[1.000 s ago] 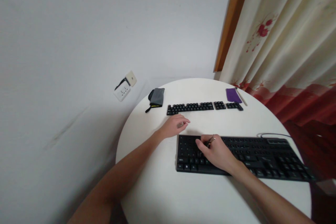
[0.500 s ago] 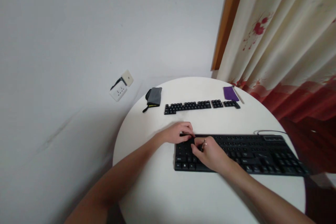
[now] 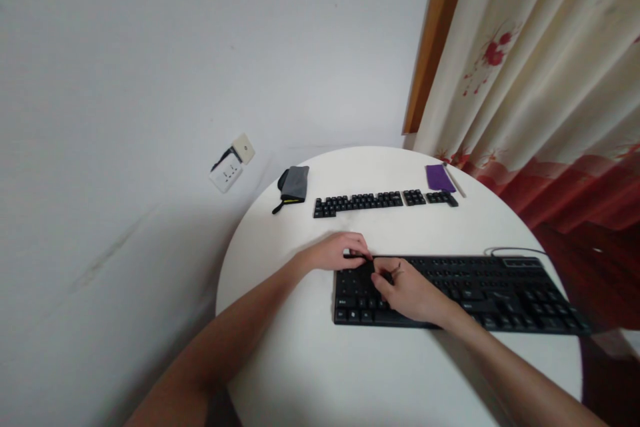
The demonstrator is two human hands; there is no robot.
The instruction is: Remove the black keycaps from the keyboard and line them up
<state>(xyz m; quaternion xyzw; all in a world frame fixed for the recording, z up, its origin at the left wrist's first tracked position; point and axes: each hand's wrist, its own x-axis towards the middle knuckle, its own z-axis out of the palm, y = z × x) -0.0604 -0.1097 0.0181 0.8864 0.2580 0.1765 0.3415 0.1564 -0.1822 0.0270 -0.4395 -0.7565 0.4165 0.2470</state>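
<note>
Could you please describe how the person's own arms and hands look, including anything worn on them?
The left arm and right arm show no sleeve or watch. The left hand and right hand wear no gloves; whether a ring sits on the right one, I cannot tell.

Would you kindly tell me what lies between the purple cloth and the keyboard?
In the head view, black keycaps, then white tabletop up to the keyboard.

The right hand (image 3: 406,290) hides part of the keyboard (image 3: 473,285), and I can't see whether it pinches anything. The loose keycaps (image 3: 367,201) are too small to read.
</note>
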